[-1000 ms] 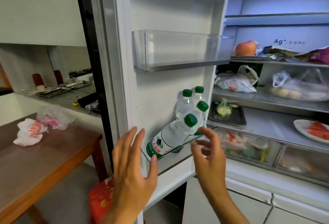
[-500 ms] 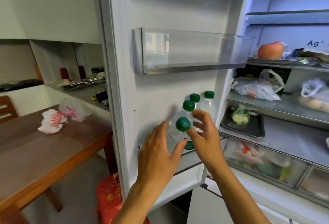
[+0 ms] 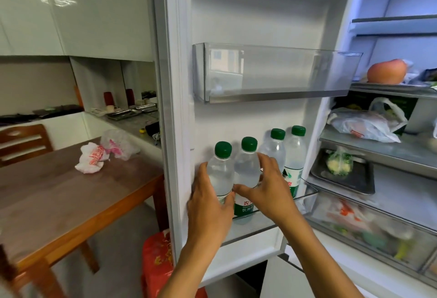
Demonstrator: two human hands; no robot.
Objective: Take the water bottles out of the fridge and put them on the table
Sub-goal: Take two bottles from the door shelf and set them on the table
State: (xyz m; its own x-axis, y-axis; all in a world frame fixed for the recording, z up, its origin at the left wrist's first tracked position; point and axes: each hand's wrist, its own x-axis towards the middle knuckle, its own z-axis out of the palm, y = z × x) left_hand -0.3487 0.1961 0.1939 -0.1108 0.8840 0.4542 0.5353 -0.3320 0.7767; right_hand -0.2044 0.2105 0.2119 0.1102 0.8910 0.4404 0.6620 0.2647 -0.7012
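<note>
Several clear water bottles with green caps stand upright in the lower door shelf (image 3: 307, 199) of the open fridge. My left hand (image 3: 209, 205) grips the leftmost bottle (image 3: 220, 170) round its body. My right hand (image 3: 266, 185) wraps round the second bottle (image 3: 247, 167) beside it. Two more bottles (image 3: 275, 148) (image 3: 295, 153) stand behind to the right, untouched. The wooden table (image 3: 71, 200) is at the left, beyond the fridge door.
An empty clear door bin (image 3: 272, 73) hangs above the bottles. Fridge shelves at right hold an orange fruit (image 3: 386, 71), plastic bags and a dark tray (image 3: 343, 174). Crumpled bags (image 3: 94, 158) lie on the table. A red object (image 3: 157, 264) sits on the floor below the door.
The tilted front bottles now stand upright. Both hands moved forward from open in front of the shelf to wrapping round the two left bottles. The view shifted closer and left.
</note>
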